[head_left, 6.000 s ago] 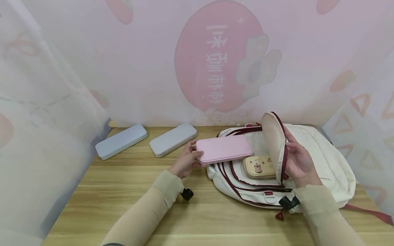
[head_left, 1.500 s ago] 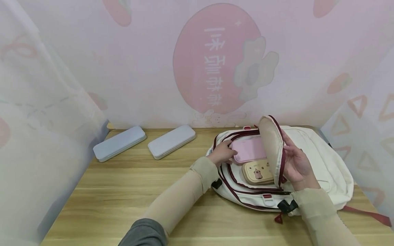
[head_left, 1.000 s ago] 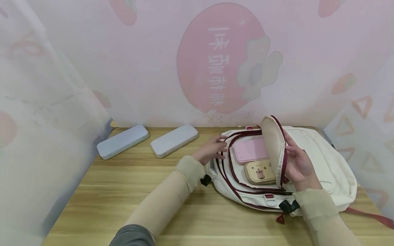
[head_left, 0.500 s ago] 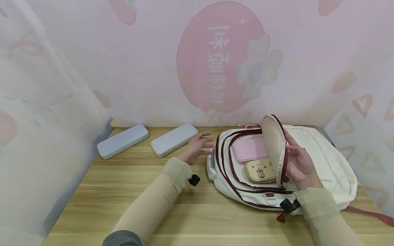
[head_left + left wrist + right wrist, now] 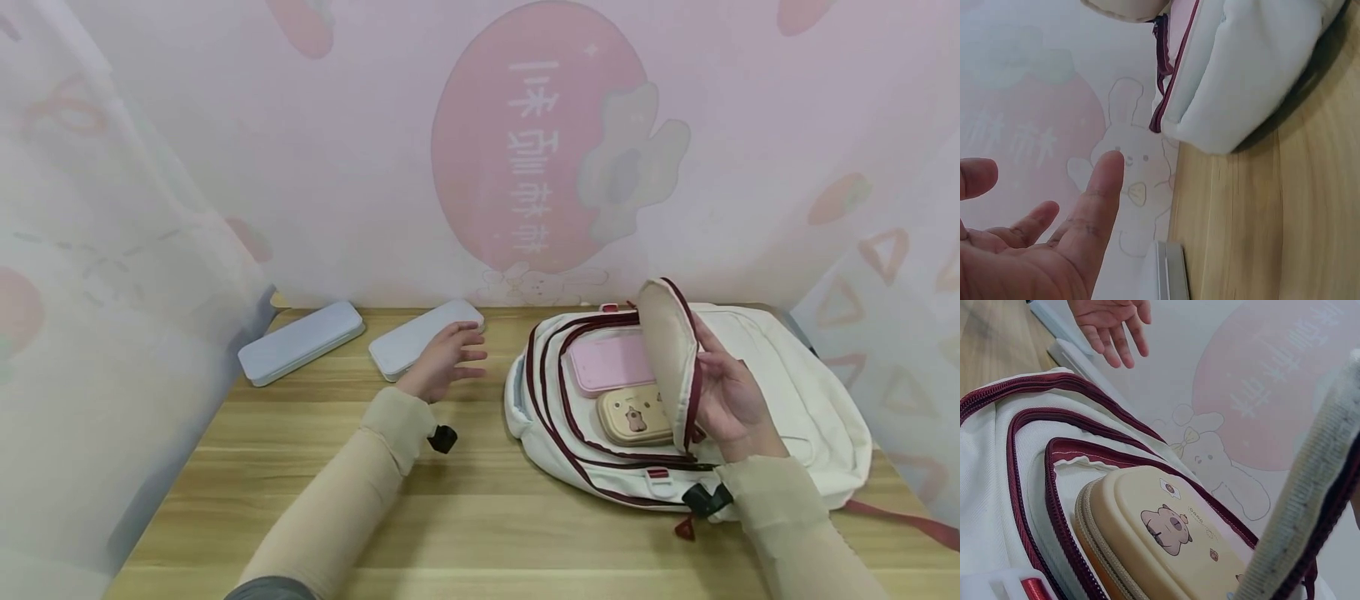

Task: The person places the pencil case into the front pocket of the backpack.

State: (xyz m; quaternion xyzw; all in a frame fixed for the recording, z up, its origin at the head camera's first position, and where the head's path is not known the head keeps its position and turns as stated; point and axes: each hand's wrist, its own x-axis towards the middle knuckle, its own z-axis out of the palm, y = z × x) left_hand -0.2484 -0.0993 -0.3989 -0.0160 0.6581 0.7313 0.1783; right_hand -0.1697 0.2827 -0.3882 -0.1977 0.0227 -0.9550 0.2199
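My left hand (image 5: 444, 360), fingers spread and holding nothing, hovers over the right end of a pale grey-white pencil case (image 5: 408, 342). With my right hand (image 5: 729, 398) I hold up the flap (image 5: 666, 354) of a white backpack (image 5: 806, 408) with dark red zips. Inside the opened front pocket lie a pink pencil case (image 5: 611, 364) and a cream zipped case (image 5: 630, 417) with a brown cartoon animal. The flap covers the right ends of both. In the right wrist view the cream case (image 5: 1160, 531) sits close below the raised flap.
A pale blue pencil case (image 5: 302, 343) lies at the table's back left. The backpack fills the right side of the wooden table (image 5: 337, 475), a red strap (image 5: 907, 525) trailing off it. A printed curtain (image 5: 360, 167) stands behind the table's back edge.
The left hand has put the pink pencil case into the backpack pocket, let go, and moved left to the grey-white pencil case. The right hand has stayed at the flap.
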